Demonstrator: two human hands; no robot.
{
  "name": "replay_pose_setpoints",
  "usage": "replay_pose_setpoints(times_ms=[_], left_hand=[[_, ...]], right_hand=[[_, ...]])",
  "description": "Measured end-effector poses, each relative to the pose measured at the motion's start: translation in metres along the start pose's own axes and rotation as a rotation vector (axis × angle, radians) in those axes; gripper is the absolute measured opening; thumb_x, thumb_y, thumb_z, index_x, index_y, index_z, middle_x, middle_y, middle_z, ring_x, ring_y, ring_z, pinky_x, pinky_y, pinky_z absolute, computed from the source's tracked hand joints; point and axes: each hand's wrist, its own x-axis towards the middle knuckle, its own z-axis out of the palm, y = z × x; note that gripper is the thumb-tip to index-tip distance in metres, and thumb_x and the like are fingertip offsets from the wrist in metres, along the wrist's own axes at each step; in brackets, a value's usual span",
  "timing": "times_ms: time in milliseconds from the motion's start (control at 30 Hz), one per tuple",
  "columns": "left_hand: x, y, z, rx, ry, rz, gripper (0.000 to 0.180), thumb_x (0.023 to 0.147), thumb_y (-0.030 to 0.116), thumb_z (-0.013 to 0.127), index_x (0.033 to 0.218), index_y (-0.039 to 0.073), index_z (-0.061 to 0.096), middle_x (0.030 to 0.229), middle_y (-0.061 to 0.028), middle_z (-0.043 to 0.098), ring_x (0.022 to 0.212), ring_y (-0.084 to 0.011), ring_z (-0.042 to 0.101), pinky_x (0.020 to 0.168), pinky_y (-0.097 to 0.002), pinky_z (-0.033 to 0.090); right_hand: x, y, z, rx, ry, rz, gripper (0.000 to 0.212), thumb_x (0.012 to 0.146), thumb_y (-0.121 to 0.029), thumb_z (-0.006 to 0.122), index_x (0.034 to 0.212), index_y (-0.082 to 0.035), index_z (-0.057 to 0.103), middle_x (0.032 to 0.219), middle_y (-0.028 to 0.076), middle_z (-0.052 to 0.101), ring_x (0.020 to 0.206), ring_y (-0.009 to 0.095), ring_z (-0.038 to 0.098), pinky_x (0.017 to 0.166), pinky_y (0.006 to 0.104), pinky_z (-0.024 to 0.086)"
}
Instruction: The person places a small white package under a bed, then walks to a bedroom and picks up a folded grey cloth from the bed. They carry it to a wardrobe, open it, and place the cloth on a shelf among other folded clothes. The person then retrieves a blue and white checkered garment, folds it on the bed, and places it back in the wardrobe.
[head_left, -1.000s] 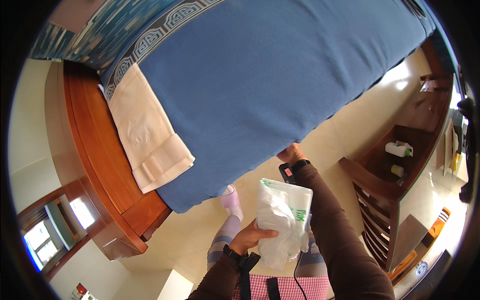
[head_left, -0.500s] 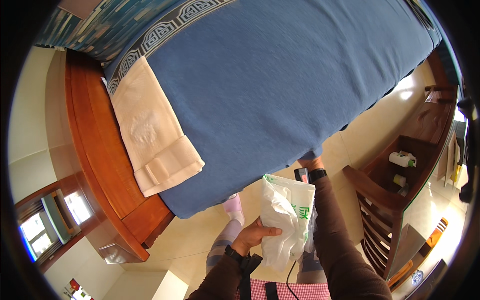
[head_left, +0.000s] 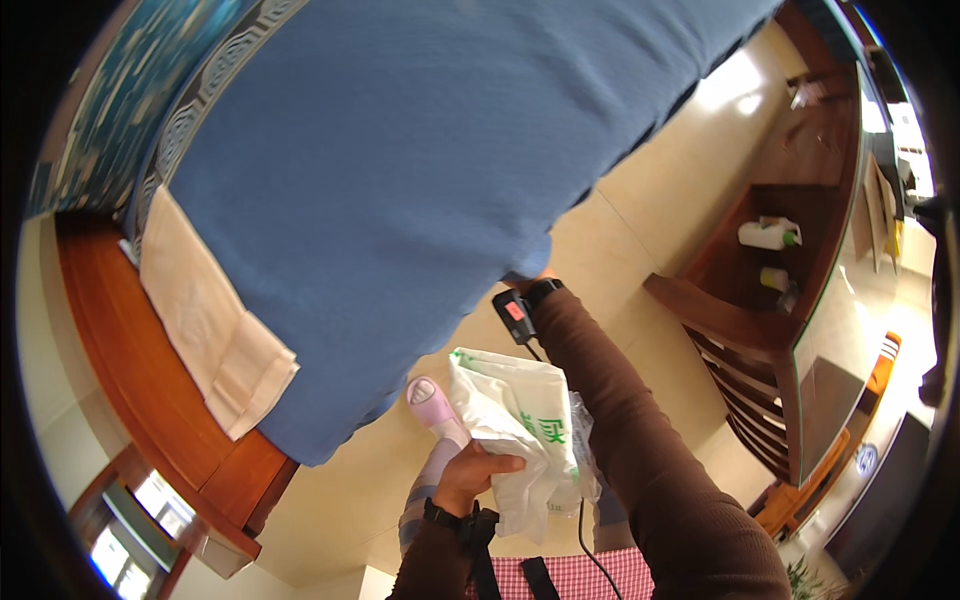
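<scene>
My left hand is closed on a white plastic bag with green printing, its thumb lying across the front. The bag hangs in front of my checked red clothing. My right hand reaches to the near edge of a blue cloth cover. Its fingers are hidden under or behind the cloth, so their grip does not show. A small black device with an orange label and a cable sits by my right wrist. Clear plastic shows beside the bag.
A folded beige cloth lies on the cover's left end, beside a wooden frame. On the right a wooden chair stands near a dark wooden cabinet holding a white bottle. My foot wears a pink slipper.
The view has shifted, so the cover and beige cloth sit farther left. My right arm stretches farther out along the cover's edge, and the black device shows more fully. My left hand still holds the bag.
</scene>
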Motion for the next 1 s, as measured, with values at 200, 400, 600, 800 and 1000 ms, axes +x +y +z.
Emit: replay_pose_setpoints(times_ms=[200,400,600,800,1000], left_hand=[[0.001,-0.001,-0.006,0.068,0.06,-0.039,0.064,0.074,-0.006,0.073,0.134,0.003,0.052,0.121,-0.0108,0.066,0.111,-0.0258,0.064,0.098,-0.0388,0.05],[0.002,-0.003,-0.01,0.074,0.088,-0.029,0.063,0.075,-0.006,0.072,0.134,0.004,0.053,0.122,-0.0108,0.066,0.111,-0.0256,0.063,0.098,-0.0388,0.049],[0.01,-0.005,0.002,0.108,0.097,-0.042,0.058,0.079,-0.001,0.073,0.134,0.003,0.052,0.121,-0.0084,0.065,0.112,-0.023,0.062,0.099,-0.0369,0.048],[0.022,-0.003,0.012,0.153,0.087,-0.065,0.052,0.085,0.007,0.072,0.133,0.003,0.053,0.118,-0.0058,0.066,0.108,-0.0177,0.062,0.094,-0.0329,0.049],[0.032,-0.002,0.015,0.13,0.251,-0.069,0.047,0.088,0.01,0.069,0.132,0.003,0.053,0.117,-0.0076,0.067,0.1,-0.0184,0.067,0.087,-0.033,0.054]], right_hand=[[0.006,-0.001,0.015,0.033,-0.003,-0.023,0.074,0.093,-0.064,0.045,0.14,-0.007,0.043,0.14,0.01,0.051,0.125,0.025,0.052,0.107,0.0385,0.041],[-0.002,0.006,0.011,0.061,0.058,-0.044,0.082,0.09,-0.072,0.043,0.138,-0.006,0.046,0.137,0.011,0.054,0.122,0.025,0.055,0.105,0.0371,0.043],[-0.036,0.007,-0.026,0.105,0.302,0.018,0.092,0.084,-0.082,0.042,0.134,-0.005,0.051,0.132,0.012,0.058,0.118,0.024,0.059,0.102,0.0354,0.045],[-0.092,0.001,-0.074,0.063,0.461,0.101,0.084,0.083,-0.083,0.042,0.105,-0.005,0.064,0.1,0.009,0.066,0.092,0.02,0.062,0.084,0.0329,0.051],[-0.117,-0.016,-0.086,0.013,0.455,0.205,0.086,0.082,-0.085,0.04,0.105,-0.005,0.062,0.096,0.008,0.064,0.086,0.018,0.059,0.084,0.031,0.049]])
